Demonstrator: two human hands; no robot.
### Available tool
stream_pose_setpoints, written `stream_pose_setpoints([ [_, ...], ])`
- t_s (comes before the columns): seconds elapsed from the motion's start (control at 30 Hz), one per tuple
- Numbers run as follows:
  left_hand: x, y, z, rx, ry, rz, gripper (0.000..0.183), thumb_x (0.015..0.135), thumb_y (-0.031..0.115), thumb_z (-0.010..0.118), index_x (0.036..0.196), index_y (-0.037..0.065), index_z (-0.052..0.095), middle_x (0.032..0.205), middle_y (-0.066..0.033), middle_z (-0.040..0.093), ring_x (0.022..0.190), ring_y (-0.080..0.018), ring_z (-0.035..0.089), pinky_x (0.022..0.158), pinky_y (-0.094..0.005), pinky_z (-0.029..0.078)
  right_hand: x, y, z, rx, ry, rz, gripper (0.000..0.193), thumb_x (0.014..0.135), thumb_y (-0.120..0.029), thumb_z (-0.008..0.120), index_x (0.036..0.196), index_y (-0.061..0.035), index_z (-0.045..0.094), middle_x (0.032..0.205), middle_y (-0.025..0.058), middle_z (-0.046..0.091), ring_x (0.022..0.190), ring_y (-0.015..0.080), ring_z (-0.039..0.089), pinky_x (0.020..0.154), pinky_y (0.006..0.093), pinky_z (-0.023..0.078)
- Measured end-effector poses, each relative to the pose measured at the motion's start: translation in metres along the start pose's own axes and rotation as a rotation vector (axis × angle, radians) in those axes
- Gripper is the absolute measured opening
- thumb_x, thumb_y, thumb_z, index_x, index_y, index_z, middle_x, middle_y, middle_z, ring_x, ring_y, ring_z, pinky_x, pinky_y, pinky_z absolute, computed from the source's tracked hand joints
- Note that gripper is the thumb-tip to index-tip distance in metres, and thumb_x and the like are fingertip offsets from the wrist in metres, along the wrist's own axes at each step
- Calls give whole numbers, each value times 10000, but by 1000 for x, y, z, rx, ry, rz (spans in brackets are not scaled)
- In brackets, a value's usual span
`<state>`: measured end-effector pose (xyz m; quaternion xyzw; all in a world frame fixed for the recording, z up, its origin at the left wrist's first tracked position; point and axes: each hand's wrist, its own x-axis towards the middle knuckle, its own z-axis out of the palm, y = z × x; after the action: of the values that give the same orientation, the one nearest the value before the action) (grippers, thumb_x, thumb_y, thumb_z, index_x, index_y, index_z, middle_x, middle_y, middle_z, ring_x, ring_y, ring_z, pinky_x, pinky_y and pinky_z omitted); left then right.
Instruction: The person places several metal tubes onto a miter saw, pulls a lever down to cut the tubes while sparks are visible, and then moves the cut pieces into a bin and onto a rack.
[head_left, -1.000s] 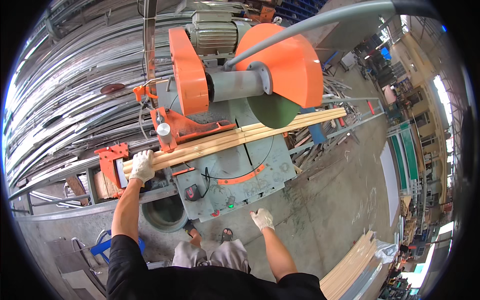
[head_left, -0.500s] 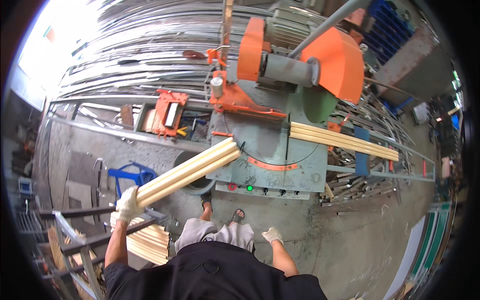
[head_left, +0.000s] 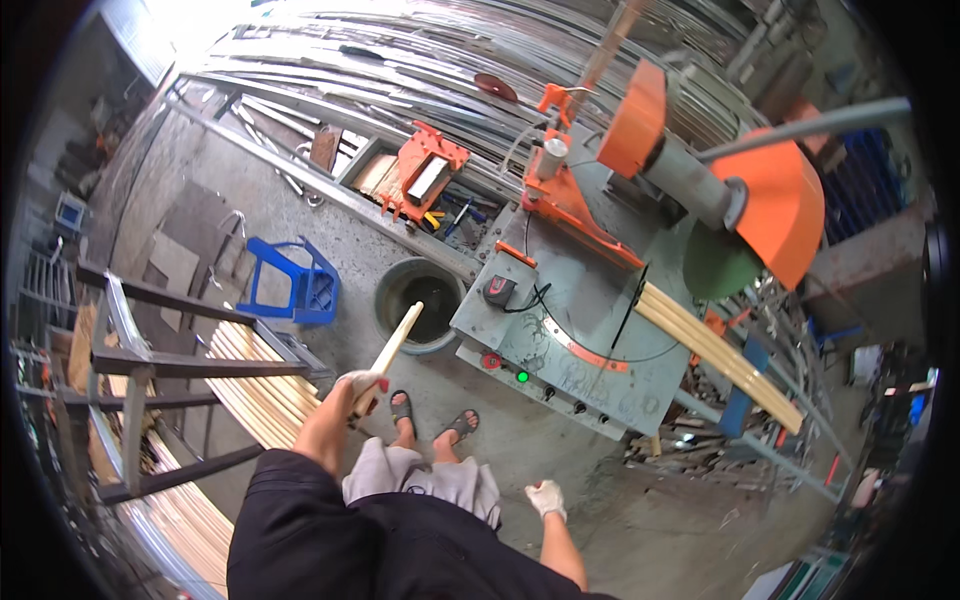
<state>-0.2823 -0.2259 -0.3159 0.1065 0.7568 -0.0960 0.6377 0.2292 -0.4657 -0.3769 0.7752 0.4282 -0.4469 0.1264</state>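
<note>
My left hand (head_left: 362, 390), in a pale glove, is closed round cream-coloured tubes (head_left: 398, 335). They are seen nearly end-on, pointing away from me, so how many there are is hidden. Beside my body, my gloved right hand (head_left: 546, 498) is curled into a loose fist with nothing visible in it. Ahead to the right stands a cut-off saw with an orange guard (head_left: 785, 200) and a green disc (head_left: 718, 262). More cream tubes (head_left: 720, 352) lie across the right of its grey table (head_left: 600, 400). A black-and-red tape measure (head_left: 499, 291) rests at that table's left corner.
A round tub (head_left: 381, 305) stands left of the saw, near a blue plastic stool (head_left: 318, 290). Dark metal rack bars (head_left: 190, 362) stand at my left, with stacked cream tubes (head_left: 250, 375) by them. Long metal bars (head_left: 420, 75) lie in the background.
My left hand has brought its tubes away from the saw table's left corner, closer to my body, uncovering the tape measure. The view has turned left. My right hand stays low at my side.
</note>
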Motion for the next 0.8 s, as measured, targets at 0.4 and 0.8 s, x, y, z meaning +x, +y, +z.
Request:
stream_pose_setpoints([
  [0.4,60,67,113,-490,-271,172,250,718,299,778,891,152,672,692,-128,613,532,-337,621,501,-489,529,-52,70,-1,174,-77,182,328,841,-307,722,859,19,752,662,143,703,570,246,698,562,403,542],
  [0.8,41,-61,9,31,-19,229,455,636,362,797,1033,145,756,803,-103,715,685,-272,682,642,-423,541,31,-39,-51,169,-130,14,220,888,-193,704,876,25,722,670,46,656,508,163,626,451,322,484],
])
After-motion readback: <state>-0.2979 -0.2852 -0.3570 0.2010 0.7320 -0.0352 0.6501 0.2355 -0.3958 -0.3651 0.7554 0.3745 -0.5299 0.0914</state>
